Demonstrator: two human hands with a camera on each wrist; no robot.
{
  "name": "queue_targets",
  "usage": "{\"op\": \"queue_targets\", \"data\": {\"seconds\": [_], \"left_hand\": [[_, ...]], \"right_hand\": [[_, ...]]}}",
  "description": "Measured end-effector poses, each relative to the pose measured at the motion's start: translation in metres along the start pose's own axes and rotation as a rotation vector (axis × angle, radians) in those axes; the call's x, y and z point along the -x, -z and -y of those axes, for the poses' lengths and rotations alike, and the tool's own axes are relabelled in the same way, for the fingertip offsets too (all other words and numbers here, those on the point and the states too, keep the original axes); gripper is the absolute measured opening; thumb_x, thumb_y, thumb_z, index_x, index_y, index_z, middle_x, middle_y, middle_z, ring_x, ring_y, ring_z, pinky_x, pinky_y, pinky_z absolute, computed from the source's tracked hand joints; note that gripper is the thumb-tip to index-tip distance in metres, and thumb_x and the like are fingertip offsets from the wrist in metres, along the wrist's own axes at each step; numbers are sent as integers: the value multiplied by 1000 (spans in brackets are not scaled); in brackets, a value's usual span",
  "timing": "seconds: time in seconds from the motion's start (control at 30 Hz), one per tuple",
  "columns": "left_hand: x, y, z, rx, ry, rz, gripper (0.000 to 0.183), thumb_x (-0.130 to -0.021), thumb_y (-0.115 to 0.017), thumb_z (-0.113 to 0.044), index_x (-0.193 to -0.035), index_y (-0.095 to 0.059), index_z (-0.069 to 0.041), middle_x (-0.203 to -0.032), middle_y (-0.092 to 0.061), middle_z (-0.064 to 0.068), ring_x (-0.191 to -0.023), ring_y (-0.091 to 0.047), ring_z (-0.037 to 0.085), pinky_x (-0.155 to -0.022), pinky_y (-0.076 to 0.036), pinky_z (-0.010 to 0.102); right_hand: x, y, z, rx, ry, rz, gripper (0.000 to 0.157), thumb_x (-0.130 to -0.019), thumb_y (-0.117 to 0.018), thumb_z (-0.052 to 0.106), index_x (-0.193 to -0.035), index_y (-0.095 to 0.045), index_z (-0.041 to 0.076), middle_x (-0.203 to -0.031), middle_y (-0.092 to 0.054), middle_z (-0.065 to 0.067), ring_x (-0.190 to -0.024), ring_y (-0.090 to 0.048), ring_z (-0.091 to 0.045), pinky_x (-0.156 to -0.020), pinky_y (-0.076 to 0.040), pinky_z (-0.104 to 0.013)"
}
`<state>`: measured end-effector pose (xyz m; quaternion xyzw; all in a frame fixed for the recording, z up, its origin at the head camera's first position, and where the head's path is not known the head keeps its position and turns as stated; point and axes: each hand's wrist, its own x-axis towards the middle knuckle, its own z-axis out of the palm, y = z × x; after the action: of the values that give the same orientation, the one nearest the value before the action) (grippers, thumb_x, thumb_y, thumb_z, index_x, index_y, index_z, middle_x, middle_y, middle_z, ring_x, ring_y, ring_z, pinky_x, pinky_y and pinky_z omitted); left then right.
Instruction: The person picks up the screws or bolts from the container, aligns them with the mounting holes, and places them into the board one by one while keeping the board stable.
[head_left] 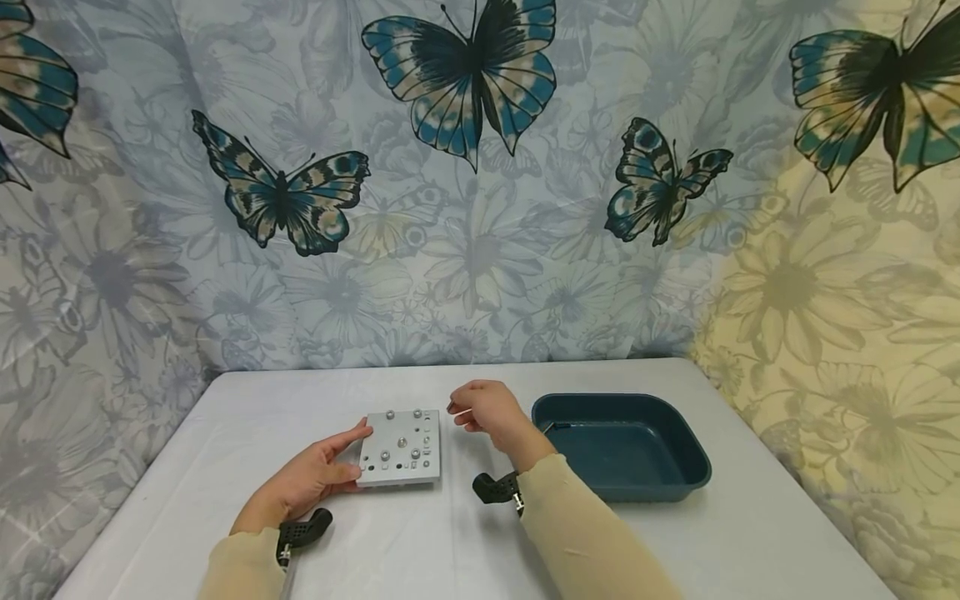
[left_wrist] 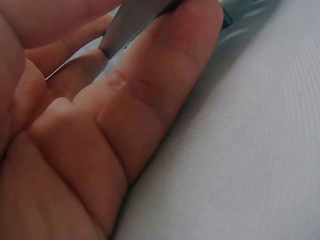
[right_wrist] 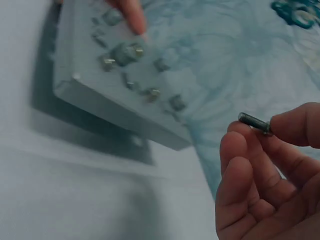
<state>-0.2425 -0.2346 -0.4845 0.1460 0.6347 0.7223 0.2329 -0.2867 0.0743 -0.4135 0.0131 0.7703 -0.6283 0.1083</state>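
Note:
My left hand grips the left edge of a light grey metal board, thumb and fingers on either side of it. Several bolt heads and small holes dot the board's face. In the left wrist view a bit of a spring-like threaded end shows past a fingertip. My right hand, just to the right of the board, pinches a small threaded bolt between thumb and finger. Its plain shank end points toward the board in the right wrist view.
A dark teal plastic tub stands to the right, partly behind my right forearm, with a small dark item inside at its left. White cloth covers the table. A butterfly-print curtain hangs behind and at both sides.

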Motion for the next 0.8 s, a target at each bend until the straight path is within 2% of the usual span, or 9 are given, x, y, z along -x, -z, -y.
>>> {"op": "queue_targets", "data": {"seconds": [0.17, 0.3, 0.8], "left_hand": [[0, 0, 2, 4, -1, 7, 79, -93, -67, 3, -157, -21, 2, -165, 11, 5, -119, -57, 22, -89, -53, 39], [0, 0, 2, -2, -3, 4, 79, -92, -67, 3, -157, -22, 1, -165, 10, 5, -120, -56, 22, -90, -53, 39], [0, 1, 1, 2, 0, 2, 78, -93, -66, 3, -157, -22, 1, -165, 11, 4, -121, -56, 22, -91, -52, 41]], "right_hand": [[-2, -26, -3, 123, 33, 36, 16, -97, -63, 13, -103, -73, 2, -87, -69, -6, -73, -66, -21, -62, -52, -31], [-2, -37, -7, 164, 47, 39, 12, -96, -64, 12, -99, -73, 4, -85, -69, -5, -69, -64, -20, -59, -50, -30], [-5, -45, -11, 255, 97, 51, 11, -96, -65, 12, -99, -75, 9, -82, -66, -3, -68, -60, -16, -58, -50, -27]]}}
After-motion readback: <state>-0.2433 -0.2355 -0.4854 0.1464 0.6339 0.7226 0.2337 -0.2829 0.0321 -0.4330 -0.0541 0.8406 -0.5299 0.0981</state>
